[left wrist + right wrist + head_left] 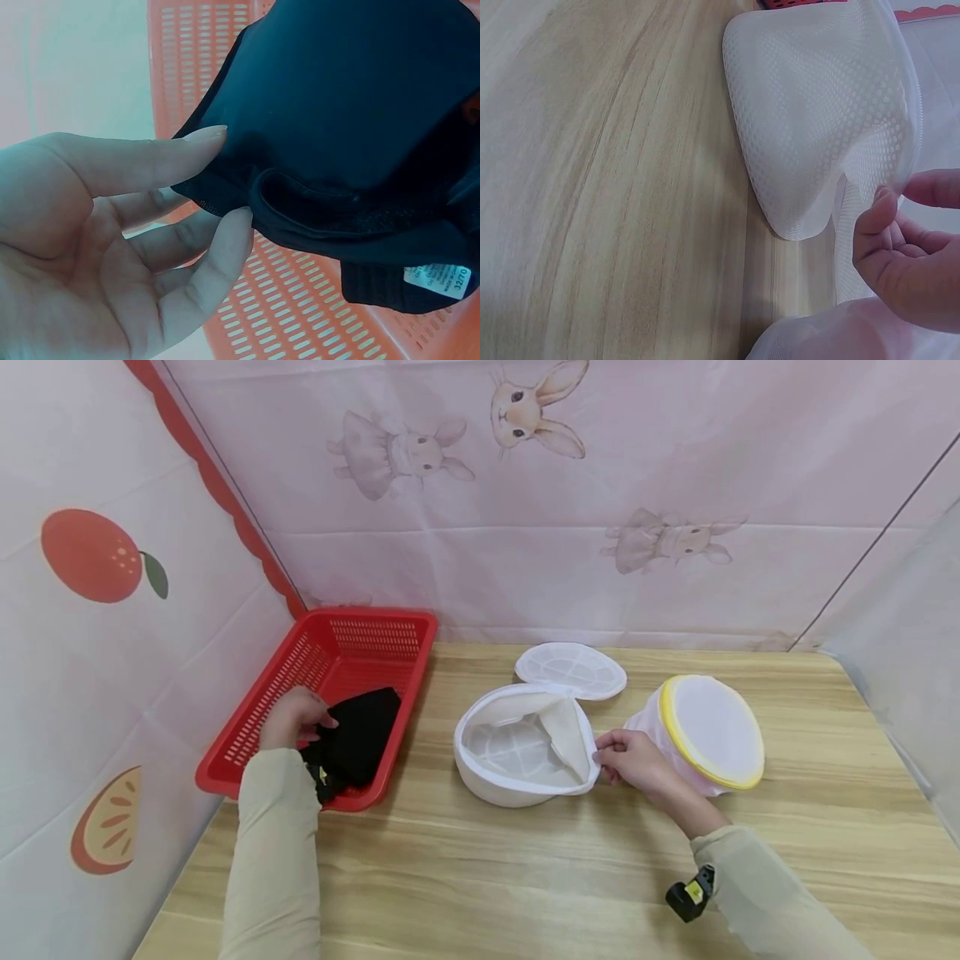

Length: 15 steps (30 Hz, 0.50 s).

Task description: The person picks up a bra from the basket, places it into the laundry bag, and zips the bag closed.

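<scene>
On the near side of the wooden table [487,893], a black wrist camera [690,893] with a yellow patch sits at the beige right sleeve [772,893].

A black bra [363,735] lies in the near right part of the red basket [358,670], on the left of the table. Its cup is smooth, moulded and rounded; below it a band curls into a loop, and a white label [439,279] printed with 32/70 shows at the band's end. The left hand [295,714] pinches the edge of the bra, thumb above and fingers below.

Right of the basket stands an open white mesh bag [491,787], rounded on the left and tapering to the right. Its wall is honeycomb mesh, dented near the right end, with zip teeth along the rim. The right hand [633,760] pinches that right end between thumb and fingers. Just right of it, a second bag [716,731] with a yellow rim lies tilted.

Farther back, the mesh bag's flap [573,670] is folded out behind it, before a pink rabbit-print backdrop [510,577].
</scene>
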{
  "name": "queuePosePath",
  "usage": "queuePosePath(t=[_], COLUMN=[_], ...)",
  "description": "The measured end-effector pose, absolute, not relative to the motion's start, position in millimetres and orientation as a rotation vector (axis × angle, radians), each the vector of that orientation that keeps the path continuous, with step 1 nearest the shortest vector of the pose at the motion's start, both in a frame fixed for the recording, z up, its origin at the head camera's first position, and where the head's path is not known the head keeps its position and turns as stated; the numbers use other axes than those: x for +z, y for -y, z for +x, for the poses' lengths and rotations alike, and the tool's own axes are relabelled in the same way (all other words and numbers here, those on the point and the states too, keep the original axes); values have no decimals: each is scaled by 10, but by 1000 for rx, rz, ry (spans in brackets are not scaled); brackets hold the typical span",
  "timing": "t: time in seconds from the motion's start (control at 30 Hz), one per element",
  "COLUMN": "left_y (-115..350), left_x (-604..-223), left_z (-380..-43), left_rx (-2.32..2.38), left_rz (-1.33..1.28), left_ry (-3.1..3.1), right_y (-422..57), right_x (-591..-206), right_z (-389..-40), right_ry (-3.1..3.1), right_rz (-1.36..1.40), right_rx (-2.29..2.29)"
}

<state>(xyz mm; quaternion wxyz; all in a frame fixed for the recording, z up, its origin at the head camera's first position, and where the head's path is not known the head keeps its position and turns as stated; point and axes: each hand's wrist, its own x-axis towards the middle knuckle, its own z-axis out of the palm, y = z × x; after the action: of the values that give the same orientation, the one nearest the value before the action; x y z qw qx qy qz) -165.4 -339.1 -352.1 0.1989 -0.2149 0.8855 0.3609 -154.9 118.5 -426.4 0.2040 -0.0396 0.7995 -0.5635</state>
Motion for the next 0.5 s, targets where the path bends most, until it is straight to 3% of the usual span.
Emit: queuePosePath(t=[0.5], left_y=[3381], left_x=[-3519], left_z=[-1688], left_rx=[969], left_rz=[-599], left_ry=[-2488], right_y=[-1172], right_x=[-4245], right_z=[-1553], right_ry=[-2246], right_rz=[-120], right_rx=[-1572])
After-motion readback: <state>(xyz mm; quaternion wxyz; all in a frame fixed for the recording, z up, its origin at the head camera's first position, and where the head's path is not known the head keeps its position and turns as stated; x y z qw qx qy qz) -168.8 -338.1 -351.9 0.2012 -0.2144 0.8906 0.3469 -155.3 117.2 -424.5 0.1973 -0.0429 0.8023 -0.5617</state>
